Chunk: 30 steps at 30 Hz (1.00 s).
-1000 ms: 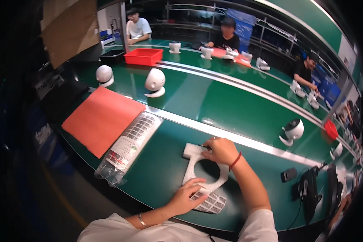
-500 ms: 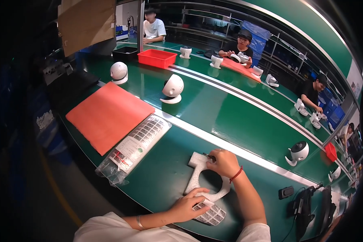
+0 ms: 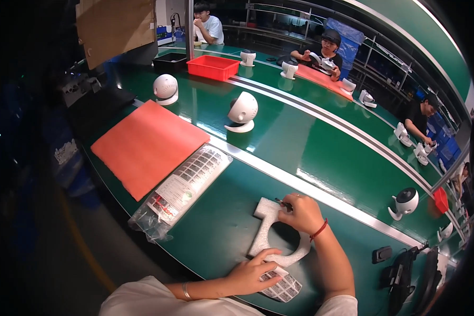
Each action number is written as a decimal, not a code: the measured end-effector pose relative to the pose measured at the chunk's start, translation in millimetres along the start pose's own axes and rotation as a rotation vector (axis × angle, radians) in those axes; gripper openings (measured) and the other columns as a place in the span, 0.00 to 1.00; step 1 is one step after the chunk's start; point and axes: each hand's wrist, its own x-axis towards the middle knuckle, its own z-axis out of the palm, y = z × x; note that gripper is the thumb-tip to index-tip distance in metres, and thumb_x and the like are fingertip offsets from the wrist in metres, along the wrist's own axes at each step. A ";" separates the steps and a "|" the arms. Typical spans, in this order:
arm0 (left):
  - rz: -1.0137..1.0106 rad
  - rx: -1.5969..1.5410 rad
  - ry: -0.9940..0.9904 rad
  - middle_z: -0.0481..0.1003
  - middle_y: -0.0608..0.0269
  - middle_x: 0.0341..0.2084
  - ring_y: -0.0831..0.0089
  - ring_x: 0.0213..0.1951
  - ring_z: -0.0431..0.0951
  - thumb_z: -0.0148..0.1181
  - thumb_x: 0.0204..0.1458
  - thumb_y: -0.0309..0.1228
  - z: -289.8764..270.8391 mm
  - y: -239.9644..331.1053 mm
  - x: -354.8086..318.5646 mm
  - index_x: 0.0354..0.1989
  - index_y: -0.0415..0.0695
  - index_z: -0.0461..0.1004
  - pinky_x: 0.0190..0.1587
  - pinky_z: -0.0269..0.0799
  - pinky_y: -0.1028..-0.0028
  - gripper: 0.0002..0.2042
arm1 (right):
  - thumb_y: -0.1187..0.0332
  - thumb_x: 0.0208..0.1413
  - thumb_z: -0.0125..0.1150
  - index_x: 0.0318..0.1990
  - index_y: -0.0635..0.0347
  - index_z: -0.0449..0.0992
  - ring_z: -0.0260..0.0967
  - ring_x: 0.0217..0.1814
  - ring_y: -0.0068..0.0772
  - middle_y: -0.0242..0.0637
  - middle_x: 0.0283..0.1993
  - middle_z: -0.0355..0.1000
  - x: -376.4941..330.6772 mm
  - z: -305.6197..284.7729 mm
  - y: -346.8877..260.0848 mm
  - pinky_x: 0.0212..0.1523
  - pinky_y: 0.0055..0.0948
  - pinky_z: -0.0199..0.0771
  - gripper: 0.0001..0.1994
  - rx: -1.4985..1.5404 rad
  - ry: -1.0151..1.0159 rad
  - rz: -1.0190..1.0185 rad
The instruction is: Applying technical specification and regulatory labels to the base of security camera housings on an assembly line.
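A white C-shaped foam piece [image 3: 266,234] lies on the green bench in front of me. My left hand [image 3: 252,274] presses on its near end, fingers spread over a sheet of small dark labels [image 3: 283,288] tucked beside it. At the foam's far end my right hand [image 3: 301,212], a red cord around its wrist, pinches a thin dark tool [image 3: 282,201] with its tip on the foam.
A clear bag holding a tray of small parts [image 3: 184,188] lies left of the foam, next to an orange mat [image 3: 147,145]. White round camera units [image 3: 243,111] stand on the conveyor. A red bin [image 3: 213,67] sits farther back. Other people work across the line.
The view has shifted, so the bench sits lower and farther right in frame. Both hands stay on the foam piece; my right hand has closed up at its far end.
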 end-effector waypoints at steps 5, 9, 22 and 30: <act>0.026 -0.022 -0.020 0.64 0.59 0.62 0.62 0.36 0.83 0.64 0.55 0.40 -0.2 -2.4 1.9 0.38 0.43 0.76 0.36 0.79 0.65 0.13 | 0.61 0.46 0.62 0.34 0.61 0.80 0.76 0.36 0.53 0.44 0.34 0.77 3.9 0.0 1.6 0.38 0.46 0.77 0.13 -0.042 -0.047 -0.010; 0.017 -0.016 -0.041 0.64 0.56 0.62 0.63 0.40 0.83 0.65 0.54 0.38 -1.2 -1.8 0.8 0.38 0.43 0.76 0.37 0.79 0.66 0.12 | 0.62 0.46 0.61 0.33 0.60 0.79 0.75 0.36 0.53 0.45 0.34 0.77 6.5 4.7 4.5 0.38 0.46 0.76 0.12 -0.062 -0.024 -0.036; 0.020 -0.145 0.155 0.78 0.53 0.48 0.66 0.40 0.84 0.67 0.52 0.27 -18.2 2.0 -13.7 0.40 0.40 0.80 0.39 0.78 0.73 0.09 | 0.65 0.44 0.61 0.34 0.58 0.77 0.74 0.31 0.54 0.44 0.30 0.76 7.6 13.3 10.2 0.33 0.48 0.75 0.10 -0.044 0.017 -0.088; -0.049 -0.241 0.214 0.81 0.56 0.30 0.62 0.29 0.84 0.68 0.52 0.30 -36.9 -10.0 -40.6 0.39 0.41 0.79 0.31 0.77 0.68 0.09 | 0.62 0.52 0.61 0.43 0.53 0.76 0.76 0.30 0.52 0.43 0.22 0.75 28.4 -0.9 1.3 0.33 0.46 0.75 0.12 -0.088 0.032 -0.035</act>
